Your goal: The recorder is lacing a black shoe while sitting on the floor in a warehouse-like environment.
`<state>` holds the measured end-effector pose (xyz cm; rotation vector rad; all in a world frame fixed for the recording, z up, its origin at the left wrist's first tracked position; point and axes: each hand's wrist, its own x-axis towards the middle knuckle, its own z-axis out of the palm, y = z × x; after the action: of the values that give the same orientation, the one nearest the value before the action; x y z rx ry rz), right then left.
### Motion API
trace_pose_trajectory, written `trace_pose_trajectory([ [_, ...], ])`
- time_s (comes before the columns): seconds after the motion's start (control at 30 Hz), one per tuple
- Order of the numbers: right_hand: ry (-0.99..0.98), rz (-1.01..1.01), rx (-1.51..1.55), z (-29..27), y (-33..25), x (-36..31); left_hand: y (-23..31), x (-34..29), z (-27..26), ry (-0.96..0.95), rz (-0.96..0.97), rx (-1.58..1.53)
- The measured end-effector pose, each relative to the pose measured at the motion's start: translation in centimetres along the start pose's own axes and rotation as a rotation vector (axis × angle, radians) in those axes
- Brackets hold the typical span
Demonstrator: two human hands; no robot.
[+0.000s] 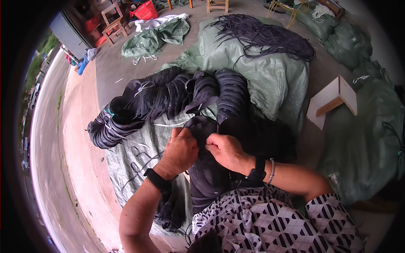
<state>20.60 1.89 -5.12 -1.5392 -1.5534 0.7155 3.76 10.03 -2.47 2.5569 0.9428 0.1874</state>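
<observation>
A black shoe upper (pixel 207 177) lies lengthwise in front of me, its sole end toward my lap. My left hand (pixel 181 149) is closed at its left edge, the fingers curled in. Opposite it, my right hand (pixel 225 151) pinches the upper's right edge with thumb and forefinger. Whether a lace is also between the fingers is hidden. Just beyond my hands, nested black shoe uppers (pixel 166 95) form a long curved row, and another stack (pixel 231 90) runs toward me. A black lace (pixel 141 158) trails over the sheet to the left.
Green woven sheeting (pixel 135 145) lies under the work. A heap of dark laces (pixel 261 38) rests on a covered pile behind. At right stand a wooden box-like piece (pixel 335 99) and large green sacks (pixel 363 143). A wooden chair (pixel 113 23) is far left, near a roadside opening.
</observation>
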Motion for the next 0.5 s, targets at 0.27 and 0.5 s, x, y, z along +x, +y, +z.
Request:
trace_pose_trajectory([
  [0.27,-0.254,0.312,0.485,-2.0,-0.9,0.5,1.2,-0.1,-1.4,-0.096,-0.038,-0.063],
  [0.5,-0.461,0.433,0.340,-3.7,-1.2,2.1,3.3,0.5,-0.2,-0.020,-0.050,0.200],
])
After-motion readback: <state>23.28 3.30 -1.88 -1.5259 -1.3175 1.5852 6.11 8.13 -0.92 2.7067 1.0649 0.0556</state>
